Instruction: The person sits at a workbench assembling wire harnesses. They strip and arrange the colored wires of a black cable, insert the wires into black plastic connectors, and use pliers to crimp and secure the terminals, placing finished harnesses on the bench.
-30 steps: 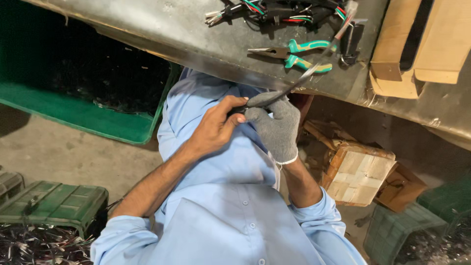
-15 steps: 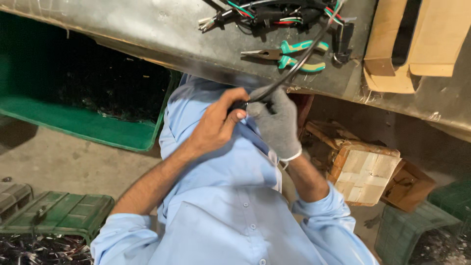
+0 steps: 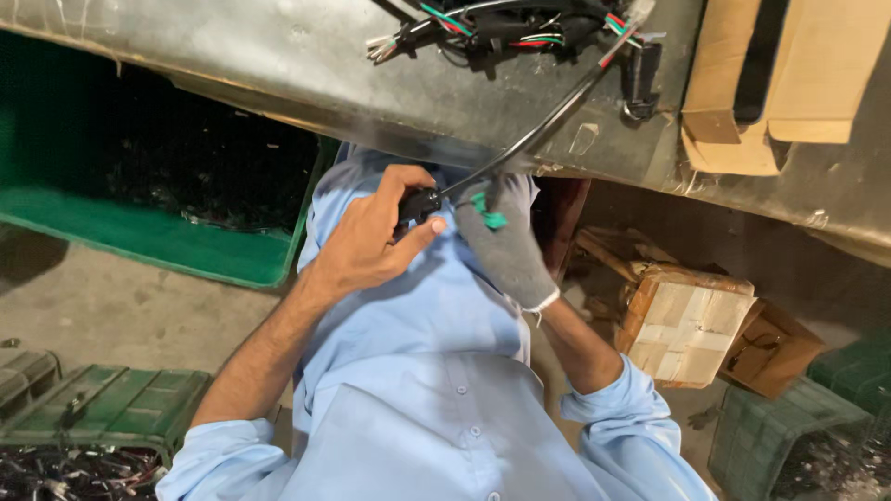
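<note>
Two hands work a black cable below the bench edge.
The bare left hand [image 3: 371,237] pinches the black cable [image 3: 538,134]'s end; the gloved right hand [image 3: 506,246] grips green-handled pliers [image 3: 487,213] beside it, near the metal bench [image 3: 278,74]'s rim.

One head-worn camera looks steeply down the person's own chest, close to both hands. The left hand [image 3: 371,241] and the gloved right hand [image 3: 506,246] sit mid-picture; beyond the fingertips the workbench [image 3: 232,65] edge crosses the top, and nearer than the fingers lies the blue shirt [image 3: 418,408].
</note>
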A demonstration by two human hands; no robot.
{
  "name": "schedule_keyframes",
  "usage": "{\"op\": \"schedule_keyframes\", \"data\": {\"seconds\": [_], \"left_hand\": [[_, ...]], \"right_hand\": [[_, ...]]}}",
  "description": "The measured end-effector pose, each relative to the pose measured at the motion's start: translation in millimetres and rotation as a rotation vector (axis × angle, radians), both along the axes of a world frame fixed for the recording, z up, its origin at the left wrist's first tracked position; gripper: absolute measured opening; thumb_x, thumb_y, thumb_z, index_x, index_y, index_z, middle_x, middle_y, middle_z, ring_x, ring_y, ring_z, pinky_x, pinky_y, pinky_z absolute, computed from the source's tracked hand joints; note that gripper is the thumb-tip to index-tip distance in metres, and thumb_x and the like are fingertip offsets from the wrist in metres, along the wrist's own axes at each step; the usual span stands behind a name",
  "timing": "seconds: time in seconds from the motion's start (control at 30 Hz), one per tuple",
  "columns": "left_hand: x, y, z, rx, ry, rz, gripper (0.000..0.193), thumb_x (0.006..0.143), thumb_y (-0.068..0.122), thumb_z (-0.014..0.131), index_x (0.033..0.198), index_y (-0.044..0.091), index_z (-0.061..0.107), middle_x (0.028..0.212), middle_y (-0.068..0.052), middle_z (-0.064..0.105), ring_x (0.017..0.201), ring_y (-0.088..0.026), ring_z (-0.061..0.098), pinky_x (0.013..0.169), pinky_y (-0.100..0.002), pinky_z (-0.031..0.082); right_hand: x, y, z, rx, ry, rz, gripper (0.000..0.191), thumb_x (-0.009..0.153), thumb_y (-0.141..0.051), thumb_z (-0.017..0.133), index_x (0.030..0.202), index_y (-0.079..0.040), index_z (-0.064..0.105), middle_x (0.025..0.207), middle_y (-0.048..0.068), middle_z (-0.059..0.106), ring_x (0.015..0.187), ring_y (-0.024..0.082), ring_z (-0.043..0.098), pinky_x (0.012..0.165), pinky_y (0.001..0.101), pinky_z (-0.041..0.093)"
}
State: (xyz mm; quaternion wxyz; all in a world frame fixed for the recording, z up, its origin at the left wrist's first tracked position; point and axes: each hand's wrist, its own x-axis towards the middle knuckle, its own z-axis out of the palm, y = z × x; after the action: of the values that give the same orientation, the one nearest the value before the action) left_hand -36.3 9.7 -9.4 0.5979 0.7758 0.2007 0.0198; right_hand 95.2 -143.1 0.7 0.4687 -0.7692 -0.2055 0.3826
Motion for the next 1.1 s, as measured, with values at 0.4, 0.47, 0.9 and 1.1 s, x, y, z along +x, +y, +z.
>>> {"op": "schedule_keyframes", "data": {"seconds": [0.4, 0.47, 0.9, 1.1], "left_hand": [[-16, -8, -12, -0.191, -0.122, 0.024, 0.035, 0.103, 0.021, 0.067, 0.126, 0.0, 0.052, 0.092, -0.012, 0.067, 0.08, -0.019, 0.062, 0.074, -0.03, 0.049], [-16, -9, -16, -0.246, -0.002, 0.021, 0.035, 0.101, 0.022, 0.066, 0.126, 0.0, 0.053, 0.082, -0.01, 0.063, 0.072, -0.015, 0.055, 0.068, -0.029, 0.046], [-15, -23, -28, 0.0, -0.155, 0.219, 0.045, 0.103, 0.028, 0.07, 0.131, -0.002, 0.051, 0.102, -0.012, 0.072, 0.09, -0.021, 0.072, 0.078, -0.031, 0.056], [-9, -23, -28, 0.452, -0.209, 0.188, 0.042, 0.103, 0.027, 0.072, 0.131, -0.001, 0.056, 0.112, -0.015, 0.069, 0.09, -0.03, 0.071, 0.073, -0.037, 0.055]], "right_hand": [[18, 27, -6, 0.06, -0.575, 0.401, 0.03, 0.077, -0.009, 0.074, 0.106, -0.011, 0.067, 0.09, 0.008, 0.07, 0.085, 0.031, 0.068, 0.075, 0.0446, 0.048], [24, 27, -6, 0.01, -0.682, 0.471, 0.026, 0.073, -0.011, 0.077, 0.097, -0.01, 0.069, 0.084, 0.007, 0.069, 0.08, 0.032, 0.066, 0.072, 0.0471, 0.045], [13, 0, 0, -0.088, -0.385, 0.445, 0.031, 0.086, -0.024, 0.073, 0.102, -0.002, 0.058, 0.082, 0.017, 0.065, 0.079, 0.039, 0.064, 0.07, 0.0476, 0.048], [-3, -11, -7, -0.256, -0.179, 0.372, 0.037, 0.095, -0.033, 0.065, 0.11, -0.003, 0.049, 0.075, 0.022, 0.064, 0.075, 0.045, 0.067, 0.061, 0.0518, 0.047]]}}
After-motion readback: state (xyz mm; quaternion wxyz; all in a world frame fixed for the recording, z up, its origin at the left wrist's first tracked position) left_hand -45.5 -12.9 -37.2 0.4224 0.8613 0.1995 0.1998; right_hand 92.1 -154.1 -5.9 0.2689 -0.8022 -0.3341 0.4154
